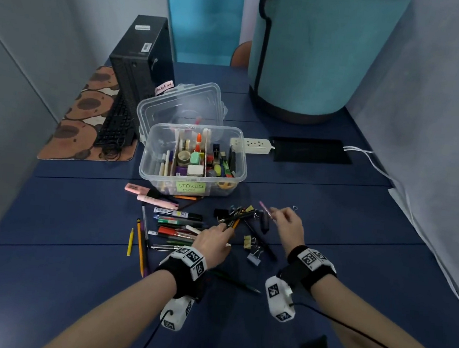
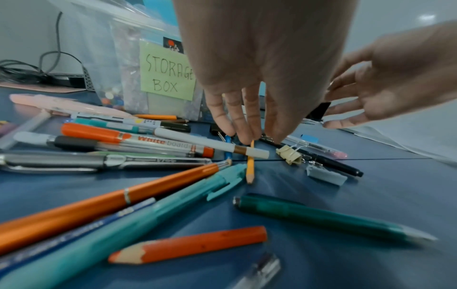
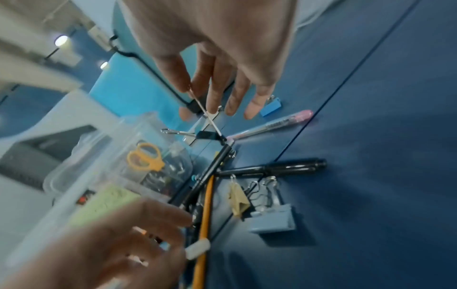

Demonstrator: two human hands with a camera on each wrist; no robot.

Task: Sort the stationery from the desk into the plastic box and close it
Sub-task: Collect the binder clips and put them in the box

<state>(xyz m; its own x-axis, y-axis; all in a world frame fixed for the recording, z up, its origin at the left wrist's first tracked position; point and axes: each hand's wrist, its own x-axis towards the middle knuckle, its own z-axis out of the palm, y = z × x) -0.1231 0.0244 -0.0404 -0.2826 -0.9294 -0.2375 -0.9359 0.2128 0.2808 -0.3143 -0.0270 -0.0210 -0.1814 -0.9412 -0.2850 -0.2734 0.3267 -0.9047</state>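
Note:
The clear plastic storage box [image 1: 152,149] stands open mid-desk, its lid [image 1: 181,107] tipped back and a green label [image 1: 190,187] on its front. Its compartments hold tape, glue and markers. Loose pens and pencils [image 1: 173,224] lie scattered in front of it. My left hand [image 1: 227,229] grips a bundle of pens and pencils [image 1: 239,217], among them a yellow pencil [image 2: 249,166] and black pens [image 3: 210,172]. My right hand [image 1: 275,214] hovers just right of the bundle, thumb and forefinger pinching a thin pinkish stick [image 1: 264,208], also seen in the right wrist view [image 3: 207,115].
Binder clips [image 1: 254,256] and black pens lie between my hands; a pink-capped pen [image 3: 272,125] and blue clip [image 3: 270,107] lie under the right one. A computer tower [image 1: 141,61] and keyboard [image 1: 115,126] stand back left. Behind the box are a power strip [image 1: 250,145], a black pad [image 1: 309,150] and a teal cylinder [image 1: 318,50].

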